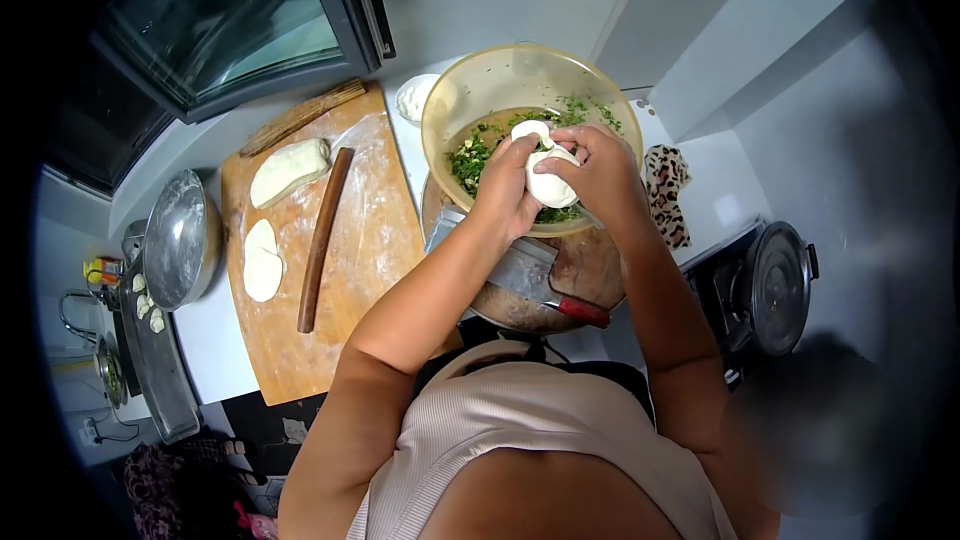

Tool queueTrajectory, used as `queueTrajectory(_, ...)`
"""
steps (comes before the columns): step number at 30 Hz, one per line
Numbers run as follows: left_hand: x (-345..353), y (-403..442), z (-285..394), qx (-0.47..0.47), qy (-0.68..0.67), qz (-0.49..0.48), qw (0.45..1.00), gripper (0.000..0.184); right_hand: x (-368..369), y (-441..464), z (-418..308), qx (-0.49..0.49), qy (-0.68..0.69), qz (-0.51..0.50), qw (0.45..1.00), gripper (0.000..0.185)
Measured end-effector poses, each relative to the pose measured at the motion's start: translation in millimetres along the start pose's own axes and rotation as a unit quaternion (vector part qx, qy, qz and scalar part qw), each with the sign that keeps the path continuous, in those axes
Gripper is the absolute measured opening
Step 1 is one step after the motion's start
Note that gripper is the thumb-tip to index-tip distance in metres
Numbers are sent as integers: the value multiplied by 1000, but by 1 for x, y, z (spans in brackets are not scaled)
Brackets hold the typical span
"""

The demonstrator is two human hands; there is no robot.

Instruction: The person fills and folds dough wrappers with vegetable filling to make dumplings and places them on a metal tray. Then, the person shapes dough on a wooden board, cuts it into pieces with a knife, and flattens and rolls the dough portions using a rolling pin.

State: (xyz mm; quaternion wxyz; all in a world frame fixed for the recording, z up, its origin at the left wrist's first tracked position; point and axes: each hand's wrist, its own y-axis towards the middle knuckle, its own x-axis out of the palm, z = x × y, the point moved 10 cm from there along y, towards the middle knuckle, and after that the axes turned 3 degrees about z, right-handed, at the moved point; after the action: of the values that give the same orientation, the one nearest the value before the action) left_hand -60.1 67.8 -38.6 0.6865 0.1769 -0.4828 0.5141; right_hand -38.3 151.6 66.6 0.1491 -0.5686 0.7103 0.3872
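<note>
Over a large translucent yellow bowl point(440, 130), my left hand point(508, 185) cups a piece of white dough point(552, 188) from the left and below. My right hand point(597, 172) pinches the dough's upper edge, where a little green filling shows in the opening. Chopped green leaves point(468, 162) lie inside the bowl. On the wooden board point(385, 230) at the left are a thick dough lump point(288, 172), a flattened dough piece point(262, 262) and a brown rolling pin point(325, 240).
A cleaver point(525, 275) with a red handle lies on a round chopping block point(505, 310) below the bowl. A metal bowl point(182, 240) and a dark tray point(160, 370) stand far left. At right are a leopard-print cloth point(667, 195) and a lidded pan point(778, 285).
</note>
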Motion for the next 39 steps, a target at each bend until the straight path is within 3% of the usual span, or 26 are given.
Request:
queueTrajectory(8,-2,-1,9,17,76,24,997,39,12,2,7,19,25,-10,999,28)
queueTrajectory(11,3,-10,9,-26,24,38,999,34,13,2,7,22,30,-7,999,27)
queueTrajectory(14,7,-12,12,-35,-24,-20,999,29,11,1,6,11,43,3,999,27)
queueTrajectory(25,9,-13,16,10,94,23,995,31,3,-1,-3,26,17,4,1000,20)
queueTrajectory(31,12,-14,13,13,84,4,996,32,3,-7,-14,-99,-8,76,992,5)
queueTrajectory(39,20,-20,11,-57,61,-18,996,40,-1,0,-16,-25,67,41,997,15)
